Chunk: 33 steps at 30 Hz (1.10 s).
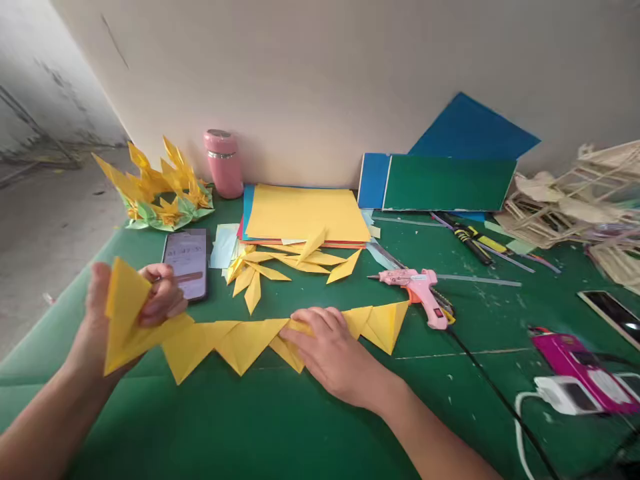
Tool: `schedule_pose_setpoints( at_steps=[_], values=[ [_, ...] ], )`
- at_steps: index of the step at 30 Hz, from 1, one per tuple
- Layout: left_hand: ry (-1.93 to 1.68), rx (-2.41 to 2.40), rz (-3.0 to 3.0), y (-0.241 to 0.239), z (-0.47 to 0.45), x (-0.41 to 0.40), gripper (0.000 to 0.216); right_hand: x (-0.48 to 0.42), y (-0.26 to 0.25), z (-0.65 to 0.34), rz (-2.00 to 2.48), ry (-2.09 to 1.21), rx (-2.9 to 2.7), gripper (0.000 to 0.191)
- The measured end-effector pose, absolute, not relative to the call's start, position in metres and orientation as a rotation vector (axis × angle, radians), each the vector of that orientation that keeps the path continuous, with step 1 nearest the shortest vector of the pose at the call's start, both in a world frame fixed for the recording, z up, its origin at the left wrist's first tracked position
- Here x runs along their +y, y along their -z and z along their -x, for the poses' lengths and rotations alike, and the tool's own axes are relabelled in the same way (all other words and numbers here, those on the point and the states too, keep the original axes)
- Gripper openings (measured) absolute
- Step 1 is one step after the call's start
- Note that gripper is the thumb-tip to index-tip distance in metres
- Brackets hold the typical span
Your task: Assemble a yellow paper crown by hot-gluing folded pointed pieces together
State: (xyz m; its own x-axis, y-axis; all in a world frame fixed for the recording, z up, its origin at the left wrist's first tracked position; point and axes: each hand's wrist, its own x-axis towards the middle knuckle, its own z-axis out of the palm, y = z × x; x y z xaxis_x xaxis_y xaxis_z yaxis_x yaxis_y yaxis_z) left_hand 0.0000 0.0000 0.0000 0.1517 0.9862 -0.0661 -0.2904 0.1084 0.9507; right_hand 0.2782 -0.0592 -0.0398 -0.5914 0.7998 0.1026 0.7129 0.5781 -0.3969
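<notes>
A chain of folded yellow paper triangles (240, 347) stretches across the green table in front of me. Its left end is lifted and curled up in my left hand (163, 293), with thumb and fingers closed around the folded paper. My right hand (325, 343) rests over the chain right of its middle, gripping it against the table, with part of the paper hidden beneath the palm. The chain's right end lies close to a pink glue gun (423, 290). Several loose folded yellow paper petals (300, 257) are scattered just beyond the chain.
Behind are a stack of coloured paper (307, 213), a pink bottle (225, 167), a yellow-green paper crown (160, 187) and a phone (187, 257). At right lie cutters (470, 243), a magenta power strip (575, 367) and the glue gun's black cord (495, 393).
</notes>
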Motion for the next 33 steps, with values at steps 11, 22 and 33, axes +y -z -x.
schedule_pose_setpoints(
  at_steps=[11, 22, 33],
  values=[
    [-0.546, 1.262, -1.828, -0.001, -0.069, -0.004, 0.042, -0.059, 0.043, -0.280, 1.193, -0.498, -2.419, 0.018],
    [-0.206, 1.261, -2.512, 0.029, -0.081, -0.016, 0.027, -0.076, 0.012, -0.357, 1.568, 0.163, -1.602, 0.017],
    [-0.392, 1.283, -2.391, 0.028, -0.080, -0.016, 0.025, -0.097, 0.049, -0.387, 1.996, -0.712, -1.050, 0.055]
  ],
)
